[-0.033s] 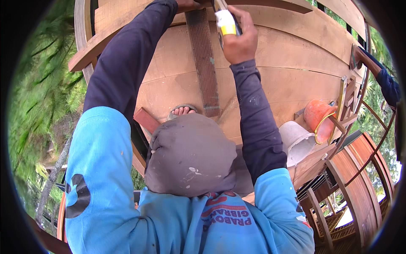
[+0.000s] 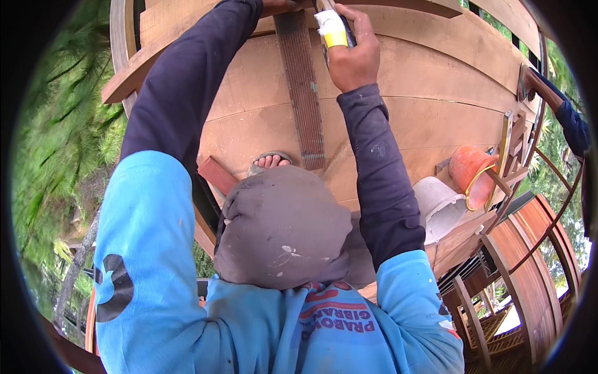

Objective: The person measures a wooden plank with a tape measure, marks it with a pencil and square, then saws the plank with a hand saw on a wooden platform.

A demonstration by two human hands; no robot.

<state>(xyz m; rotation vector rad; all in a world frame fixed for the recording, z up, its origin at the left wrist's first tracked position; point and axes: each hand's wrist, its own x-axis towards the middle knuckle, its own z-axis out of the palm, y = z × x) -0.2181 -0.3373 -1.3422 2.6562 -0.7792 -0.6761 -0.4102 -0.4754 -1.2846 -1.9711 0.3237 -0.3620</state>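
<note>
At the top edge, my right hand [image 2: 354, 59] is closed around a slim tool [image 2: 334, 29] with a white and yellow wrapped part and a dark body. Its far end is cut off by the frame, so its kind is unclear. My left hand [image 2: 278, 6] reaches to the top edge, left of the tool; its fingers are mostly out of sight. Below and between both hands lies a dark, grooved wooden board [image 2: 300, 93], running toward me over wide brown planks [image 2: 246, 81].
My sandaled foot [image 2: 272, 160] rests on the planks beside a short reddish wood offcut [image 2: 216, 176]. To the right stand a whitish bucket [image 2: 436, 209] and an orange bucket [image 2: 470, 174] near loose timber [image 2: 511, 143]. Another person's arm [image 2: 548, 93] touches the planks at far right.
The tool's wrapped part and my right hand have shifted very slightly up and to the left. Otherwise the scene stays the same.
</note>
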